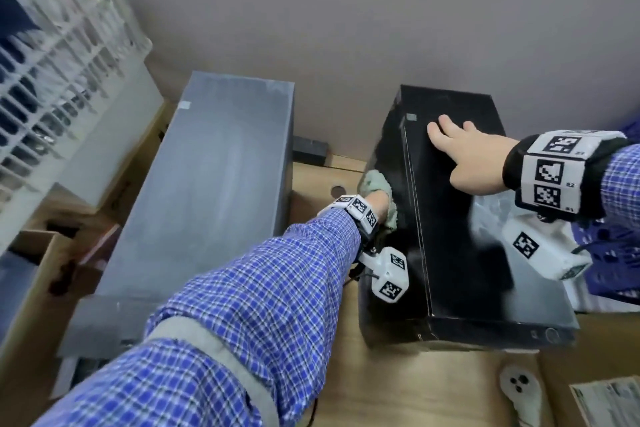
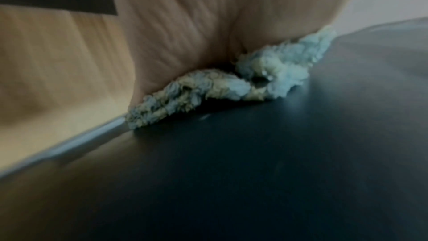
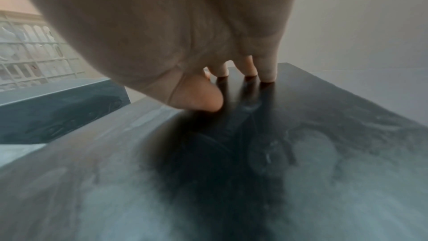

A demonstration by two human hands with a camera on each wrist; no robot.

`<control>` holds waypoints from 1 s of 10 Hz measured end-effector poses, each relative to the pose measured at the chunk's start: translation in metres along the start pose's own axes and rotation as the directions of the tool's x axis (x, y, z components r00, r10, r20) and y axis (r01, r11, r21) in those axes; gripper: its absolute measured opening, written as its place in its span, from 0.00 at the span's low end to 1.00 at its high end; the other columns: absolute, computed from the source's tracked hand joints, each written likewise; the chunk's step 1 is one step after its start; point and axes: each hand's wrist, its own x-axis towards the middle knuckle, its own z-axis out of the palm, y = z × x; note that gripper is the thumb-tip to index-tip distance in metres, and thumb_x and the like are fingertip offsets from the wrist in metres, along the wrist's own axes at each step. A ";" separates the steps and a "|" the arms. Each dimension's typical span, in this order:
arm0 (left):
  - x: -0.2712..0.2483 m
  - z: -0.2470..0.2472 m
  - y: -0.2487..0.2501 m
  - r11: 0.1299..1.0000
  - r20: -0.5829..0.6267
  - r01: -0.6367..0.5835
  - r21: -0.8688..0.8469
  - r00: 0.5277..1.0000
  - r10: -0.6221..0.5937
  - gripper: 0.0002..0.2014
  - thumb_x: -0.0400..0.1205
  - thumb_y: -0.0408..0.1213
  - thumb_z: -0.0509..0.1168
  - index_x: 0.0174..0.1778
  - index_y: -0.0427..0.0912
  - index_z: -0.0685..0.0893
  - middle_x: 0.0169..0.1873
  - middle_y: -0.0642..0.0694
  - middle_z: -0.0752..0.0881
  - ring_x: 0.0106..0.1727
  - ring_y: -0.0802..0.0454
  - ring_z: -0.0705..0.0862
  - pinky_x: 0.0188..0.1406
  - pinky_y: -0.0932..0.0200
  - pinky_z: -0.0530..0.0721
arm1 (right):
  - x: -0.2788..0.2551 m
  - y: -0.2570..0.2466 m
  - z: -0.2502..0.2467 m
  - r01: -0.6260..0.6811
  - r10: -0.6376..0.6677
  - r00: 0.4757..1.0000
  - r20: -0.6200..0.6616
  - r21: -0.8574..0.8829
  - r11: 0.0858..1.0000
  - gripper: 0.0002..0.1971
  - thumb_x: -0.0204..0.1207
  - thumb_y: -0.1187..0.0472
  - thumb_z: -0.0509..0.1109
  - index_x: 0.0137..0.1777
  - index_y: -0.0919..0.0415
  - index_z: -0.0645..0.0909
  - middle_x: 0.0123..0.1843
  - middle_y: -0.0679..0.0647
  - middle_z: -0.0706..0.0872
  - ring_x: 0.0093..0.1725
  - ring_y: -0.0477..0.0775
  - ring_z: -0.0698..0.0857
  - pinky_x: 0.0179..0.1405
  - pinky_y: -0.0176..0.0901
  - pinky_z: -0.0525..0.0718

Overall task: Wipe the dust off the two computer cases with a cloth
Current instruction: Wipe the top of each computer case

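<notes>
Two computer cases stand side by side against a wall: a dusty grey case on the left and a glossy black case on the right. My left hand holds a bunched pale green cloth against the left side panel of the black case. In the left wrist view the palm bears on the cloth against the dark panel; the fingers are hidden. My right hand lies flat on top of the black case, its fingertips touching the smeared top.
A white lattice crate stands at the far left, with cardboard boxes below it. A small black block lies between the cases. A blue basket is at the right edge. A white controller lies on the wooden surface.
</notes>
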 end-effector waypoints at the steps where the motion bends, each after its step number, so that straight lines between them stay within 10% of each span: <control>1: -0.011 0.006 -0.005 0.990 0.028 0.004 0.142 1.000 -0.008 0.21 0.91 0.31 0.49 0.78 0.24 0.70 0.77 0.27 0.72 0.77 0.33 0.73 0.73 0.48 0.75 | -0.001 0.000 -0.002 0.002 -0.002 1.000 -0.002 0.000 1.000 0.43 0.74 0.69 0.55 0.85 0.54 0.37 0.86 0.48 0.37 0.85 0.65 0.46 0.77 0.58 0.65; 4: -0.032 -0.021 0.062 0.990 -0.077 -0.115 -0.077 0.991 0.110 0.23 0.92 0.34 0.46 0.79 0.24 0.68 0.78 0.27 0.70 0.78 0.32 0.70 0.73 0.48 0.71 | 0.000 0.002 -0.001 -0.004 0.004 1.000 0.012 0.063 0.998 0.44 0.73 0.69 0.55 0.85 0.52 0.36 0.86 0.48 0.35 0.85 0.63 0.43 0.80 0.60 0.62; 7: 0.057 -0.047 0.120 0.989 -0.237 -0.120 0.088 0.962 0.138 0.48 0.75 0.70 0.45 0.85 0.40 0.63 0.82 0.36 0.67 0.80 0.40 0.70 0.80 0.46 0.64 | 0.002 0.007 0.001 0.005 -0.005 1.000 0.000 0.083 0.997 0.44 0.73 0.69 0.55 0.85 0.51 0.36 0.86 0.47 0.36 0.85 0.62 0.42 0.79 0.58 0.63; 10: -0.001 -0.028 0.116 0.995 -0.216 -0.103 -0.008 0.971 0.099 0.35 0.92 0.55 0.41 0.84 0.29 0.61 0.83 0.33 0.63 0.84 0.40 0.63 0.80 0.54 0.58 | 0.004 0.006 0.004 -0.011 0.013 1.000 -0.016 0.100 0.995 0.42 0.74 0.68 0.54 0.86 0.51 0.38 0.86 0.46 0.37 0.85 0.62 0.42 0.80 0.62 0.60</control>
